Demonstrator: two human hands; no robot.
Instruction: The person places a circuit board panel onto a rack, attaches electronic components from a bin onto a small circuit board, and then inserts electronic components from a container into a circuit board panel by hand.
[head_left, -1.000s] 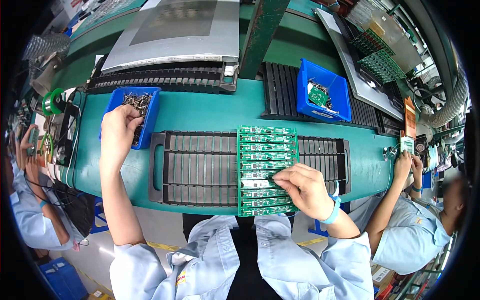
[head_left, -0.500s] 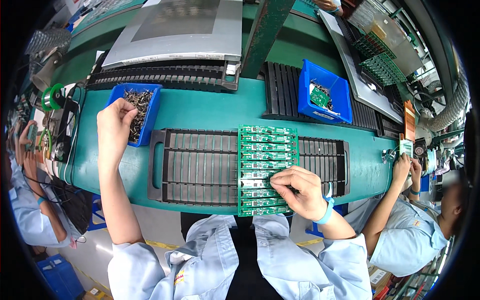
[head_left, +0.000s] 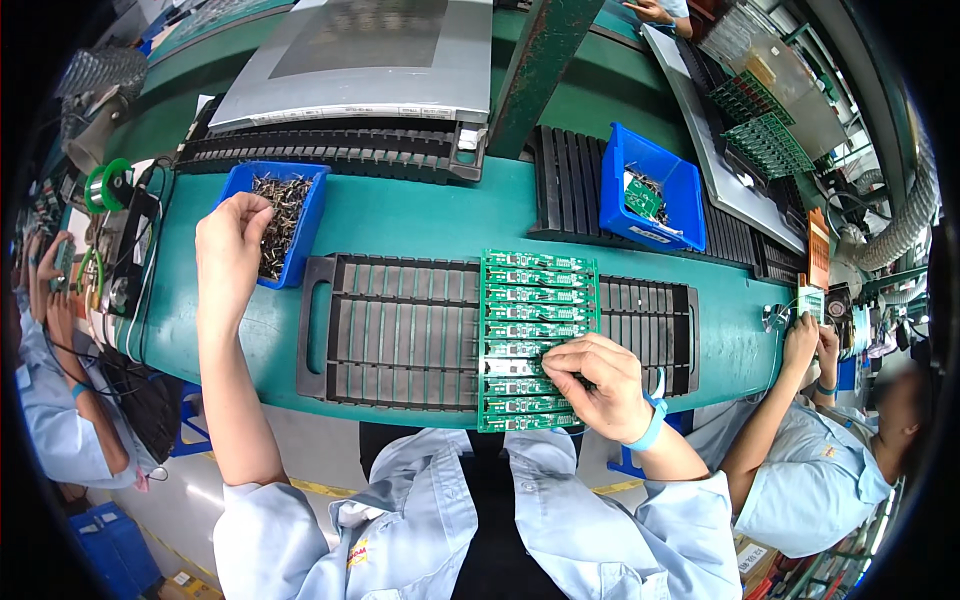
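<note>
My left hand (head_left: pixel 228 240) hangs at the left side of a blue bin (head_left: pixel 312 222) that holds many small leaded electronic components (head_left: pixel 284 212). Its thumb and fingertips are pinched together over the bin's contents; anything between them is too small to make out. A green panel of several narrow circuit boards (head_left: pixel 540 312) lies across a black slotted tray (head_left: pixel 400 335). My right hand (head_left: pixel 602 385), with a light blue band at the wrist, rests on the panel's right edge in its lower half. Its fingers are closed at the board surface, hiding whatever they hold.
Right of centre, another blue bin (head_left: pixel 655 230) containing parts and a green board piece stands on black slotted racks (head_left: pixel 568 190). Behind are a grey panel (head_left: pixel 350 90) and a green post (head_left: pixel 535 85). A solder wire spool (head_left: pixel 106 187) stands left. Co-workers (head_left: pixel 815 480) work on both sides.
The fingers of my left hand have shifted slightly upward over the bin, still pinched. My right hand stays in place at the panel. The view has moved a little.
</note>
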